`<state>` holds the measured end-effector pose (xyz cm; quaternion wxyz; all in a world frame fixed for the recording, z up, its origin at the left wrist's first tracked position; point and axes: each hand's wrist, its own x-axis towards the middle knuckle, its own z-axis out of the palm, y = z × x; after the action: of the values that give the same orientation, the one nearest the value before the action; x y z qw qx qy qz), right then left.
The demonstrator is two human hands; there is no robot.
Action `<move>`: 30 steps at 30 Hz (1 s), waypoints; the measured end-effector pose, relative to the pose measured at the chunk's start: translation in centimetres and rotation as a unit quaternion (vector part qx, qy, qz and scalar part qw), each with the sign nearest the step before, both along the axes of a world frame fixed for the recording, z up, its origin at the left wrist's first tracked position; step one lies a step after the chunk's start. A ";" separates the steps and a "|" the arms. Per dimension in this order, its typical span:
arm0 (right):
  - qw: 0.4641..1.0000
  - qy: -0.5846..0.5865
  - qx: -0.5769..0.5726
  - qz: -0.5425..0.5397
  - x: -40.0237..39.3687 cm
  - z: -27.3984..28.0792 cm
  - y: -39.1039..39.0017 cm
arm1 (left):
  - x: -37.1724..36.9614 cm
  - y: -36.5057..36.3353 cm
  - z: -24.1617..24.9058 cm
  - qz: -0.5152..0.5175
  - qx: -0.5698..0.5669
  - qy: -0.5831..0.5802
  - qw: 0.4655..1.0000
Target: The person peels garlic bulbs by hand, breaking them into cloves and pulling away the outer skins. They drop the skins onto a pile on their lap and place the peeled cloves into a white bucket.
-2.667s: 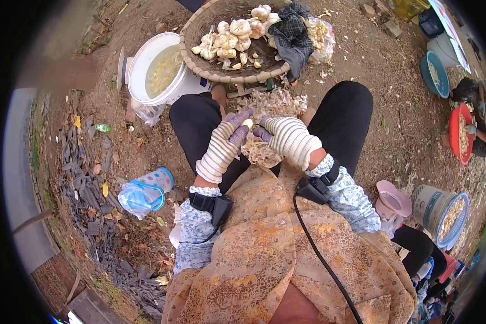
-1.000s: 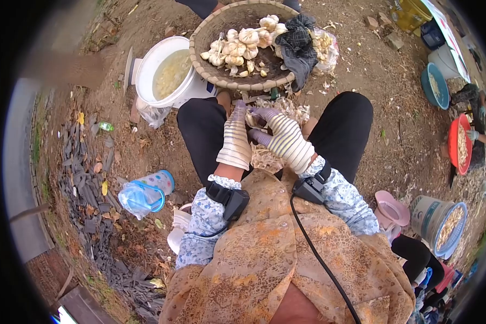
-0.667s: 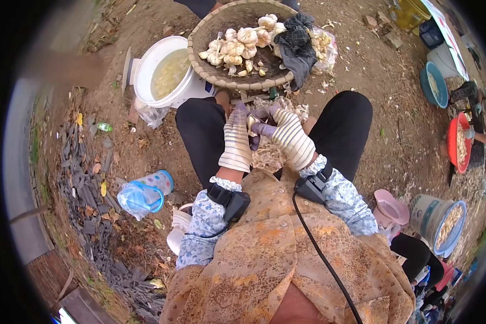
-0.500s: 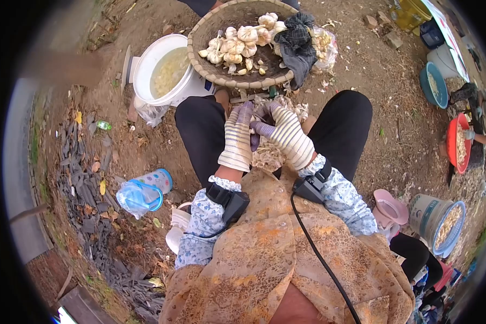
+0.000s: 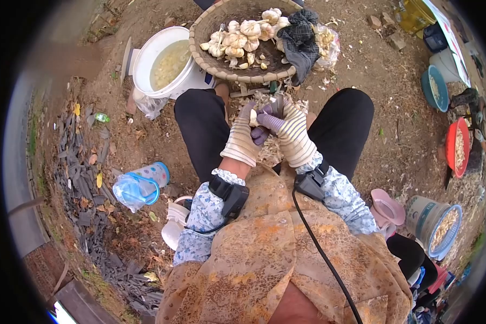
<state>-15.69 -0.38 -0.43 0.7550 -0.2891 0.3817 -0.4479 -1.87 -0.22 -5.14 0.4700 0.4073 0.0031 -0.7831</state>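
Note:
My left hand point(image 5: 242, 136), in a striped glove with purple fingertips, is closed over the lap. A pale garlic clove point(image 5: 253, 117) shows at its fingers. Close against it, my right hand point(image 5: 290, 131) in a matching glove has its purple fingers curled inward; what lies inside them is hidden. Dry garlic skins point(image 5: 270, 152) litter the ground beneath both hands. Beyond the knees, a woven basket point(image 5: 210, 67) holds several garlic bulbs point(image 5: 251, 29) and a few loose cloves point(image 5: 244, 66). Dark cloth point(image 5: 299, 40) hangs over the basket's right rim.
To the left of the basket stands a white bucket point(image 5: 140, 73) with cloves in cloudy water. A patterned bin point(image 5: 155, 175) with a plastic bag lies at left. On the right are a teal basin point(image 5: 432, 100), a red basin point(image 5: 451, 148) and a tub point(image 5: 416, 213) of garlic.
Both hands have turned slightly, and a pale clove now shows at my left fingers. The view has shifted a little. At far right, another person's hand has moved away from the red basin.

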 end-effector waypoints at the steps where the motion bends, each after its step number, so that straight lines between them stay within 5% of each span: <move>1: 0.999 -0.042 0.021 -0.017 0.0 0.2 0.0 | -0.2 -0.1 0.1 -0.002 -0.002 0.007 1.000; 6: 0.997 -0.040 0.053 -0.038 0.0 -1.5 -0.5 | -1.1 0.0 1.7 0.062 -0.012 -0.101 0.993; 10: 0.984 0.111 -0.111 -0.086 0.7 -2.2 -0.5 | -1.6 0.0 2.5 0.030 -0.144 -0.182 0.972; 12: 0.998 -0.028 0.034 -0.039 -0.4 -1.7 -0.9 | -1.2 0.2 1.9 0.016 -0.124 -0.109 0.986; 16: 0.988 -0.102 0.098 -0.059 -0.4 -1.5 -0.8 | -0.2 0.3 -0.1 0.041 -0.089 0.061 0.993; 20: 1.000 -0.012 0.016 -0.018 -0.5 -1.5 -0.4 | 0.6 -0.1 -1.8 -0.020 -0.124 0.123 0.984; 22: 0.961 0.197 -0.191 0.015 -0.5 -2.0 -0.4 | -0.8 -0.3 -0.1 0.062 -0.036 -0.088 0.994; 23: 0.948 0.210 -0.239 0.022 -0.5 -2.2 -0.4 | -0.5 -0.2 0.1 0.069 -0.049 -0.122 0.989; 26: 0.971 0.127 -0.197 0.042 0.0 -1.8 -0.6 | -0.7 -1.1 -0.4 0.105 -0.064 -0.108 0.986; 27: 0.939 0.214 -0.260 0.072 -0.1 -2.4 -1.2 | -1.0 -0.7 1.2 0.088 -0.048 -0.153 0.983; 30: 0.964 0.181 -0.191 0.040 0.3 -3.0 -0.4 | 0.5 -0.4 0.3 0.011 -0.072 -0.143 0.987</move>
<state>-15.37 -0.82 -3.44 0.6210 -0.5194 0.4078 -0.4223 -1.38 -0.59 -4.89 0.5027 0.4797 -0.1160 -0.7097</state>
